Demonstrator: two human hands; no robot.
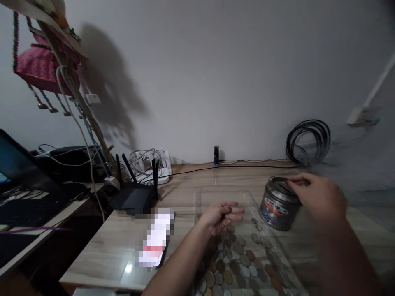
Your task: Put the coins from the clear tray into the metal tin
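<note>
My right hand point(319, 197) pinches the rim of the small round metal tin with the slotted lid point(279, 203), which stands tilted on the pale wooden worktop point(101, 246); I judge a firmer grip would steady it. My left hand point(220, 216), fingers loosely curled and holding nothing, hovers beside it above the spread of loose mixed coins point(234, 263).

Home desk (router point(133, 196), laptop point(21, 172))
</note>
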